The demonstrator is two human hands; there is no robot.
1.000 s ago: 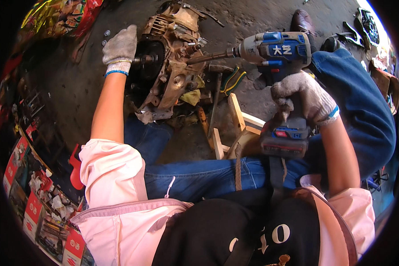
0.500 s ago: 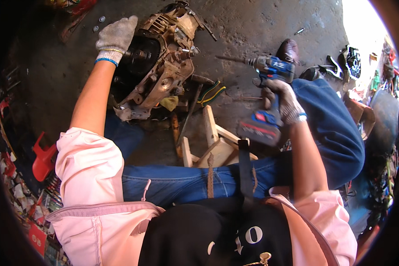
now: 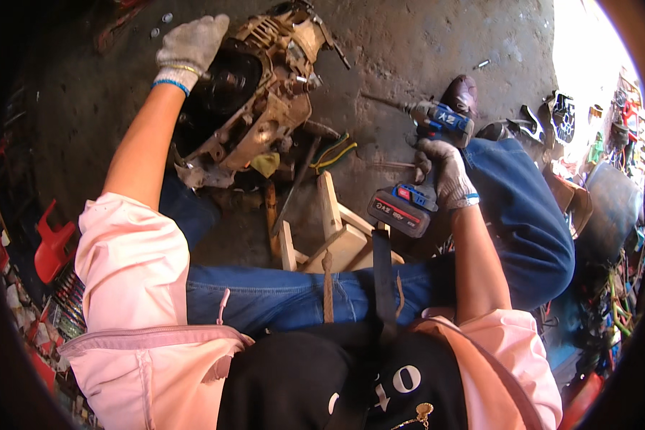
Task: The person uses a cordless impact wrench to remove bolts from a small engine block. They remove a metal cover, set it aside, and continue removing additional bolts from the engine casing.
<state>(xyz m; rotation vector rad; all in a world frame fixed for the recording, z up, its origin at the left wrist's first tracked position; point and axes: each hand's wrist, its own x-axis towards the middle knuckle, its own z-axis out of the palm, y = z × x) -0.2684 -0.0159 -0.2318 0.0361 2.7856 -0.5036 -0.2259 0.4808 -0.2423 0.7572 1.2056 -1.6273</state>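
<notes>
A dirty metal engine [image 3: 272, 125] lies on its side, its dark round recessed part [image 3: 229, 82] facing left. My gloved left hand [image 3: 192, 50] is closed over that part's upper left edge; what its fingers grip is hidden. My gloved right hand [image 3: 444, 172] grips the handle of a blue cordless impact driver [image 3: 441, 118]. Its long bit points left, clear of the engine, and its battery [image 3: 401, 211] hangs below my hand. Yellow-handled pliers [image 3: 331, 154], a hammer [image 3: 321, 130] and a yellow cloth [image 3: 265, 163] lie beside the engine.
A small wooden stool [image 3: 344, 244] stands before my jeans-clad legs [image 3: 516, 215]. My shoe [image 3: 460, 93] rests behind the tool. Loose black parts [image 3: 562, 115] and clutter lie at the right, with a round metal container [image 3: 605, 208]. A red plastic seat [image 3: 54, 240] is at left.
The driver, held in my right hand, has dropped lower and away from the engine, its bit no longer at it. My left hand stays on the engine. The whole view has shifted.
</notes>
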